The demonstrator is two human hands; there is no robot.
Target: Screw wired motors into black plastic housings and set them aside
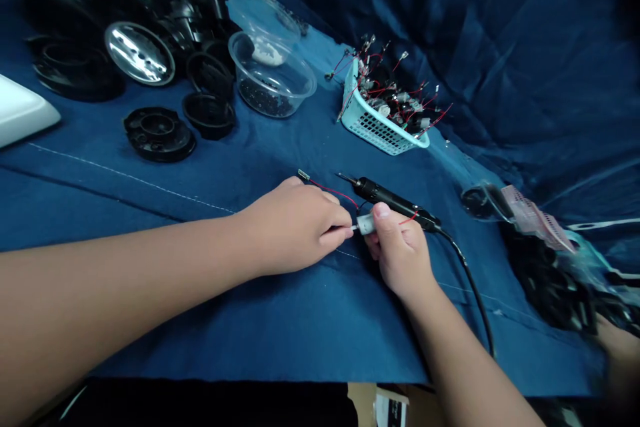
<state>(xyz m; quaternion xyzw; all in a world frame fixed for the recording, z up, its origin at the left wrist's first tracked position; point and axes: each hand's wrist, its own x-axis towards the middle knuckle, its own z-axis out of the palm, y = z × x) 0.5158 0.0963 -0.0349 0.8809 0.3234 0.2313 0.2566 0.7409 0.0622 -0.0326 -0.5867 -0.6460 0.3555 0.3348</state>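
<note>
A small silver cylindrical motor is pinched in the closed right grip, its end held by the nearly shut left grip; a black corded soldering iron is just beyond, over a dark blue cloth surface.

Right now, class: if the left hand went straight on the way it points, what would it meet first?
Probably the small silver motor, which the right hand grips. The fingertips of the left hand already sit at its end, though depth is hard to judge from this view.
</note>
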